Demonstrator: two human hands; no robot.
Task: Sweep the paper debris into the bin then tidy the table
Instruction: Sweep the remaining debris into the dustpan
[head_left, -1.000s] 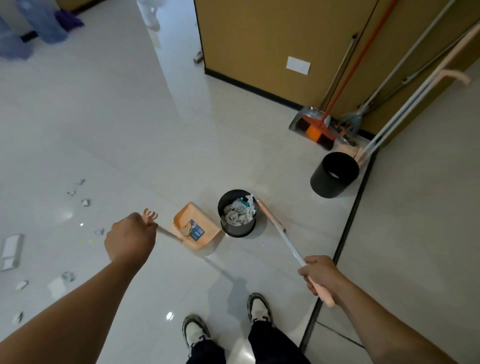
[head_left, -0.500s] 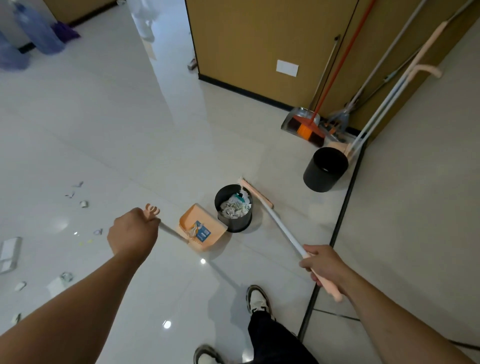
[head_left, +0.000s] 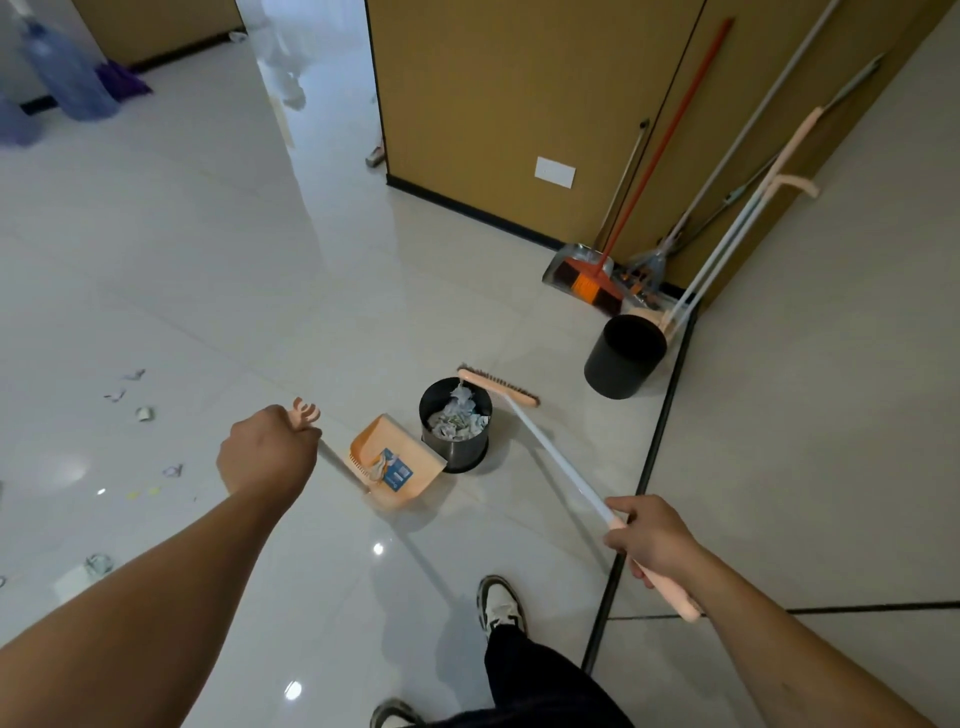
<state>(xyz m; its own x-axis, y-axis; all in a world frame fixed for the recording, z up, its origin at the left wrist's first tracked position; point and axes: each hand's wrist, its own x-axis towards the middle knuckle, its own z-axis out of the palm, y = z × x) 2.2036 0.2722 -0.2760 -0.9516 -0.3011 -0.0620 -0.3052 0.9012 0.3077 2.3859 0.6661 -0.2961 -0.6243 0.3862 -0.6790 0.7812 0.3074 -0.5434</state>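
My left hand (head_left: 267, 453) grips the top of the long handle of a peach dustpan (head_left: 397, 462), which sits on the floor just left of a small black bin (head_left: 456, 426) full of crumpled paper. A scrap of paper lies in the pan. My right hand (head_left: 647, 538) grips the peach handle of a broom; its brush head (head_left: 497, 386) hovers at the bin's far right rim. Paper scraps (head_left: 144, 413) are scattered on the floor at the left.
A second black bin (head_left: 625, 356) stands at the wall corner with several brooms, mops and a steel dustpan (head_left: 584, 278) leaning there. A black floor strip (head_left: 644, 467) runs along the right. Water jugs (head_left: 67, 73) stand far left. My shoes are below.
The broom head has swung from the bin's near right side round to its far rim. The dustpan has stayed beside the bin. The view has shifted as I stepped.
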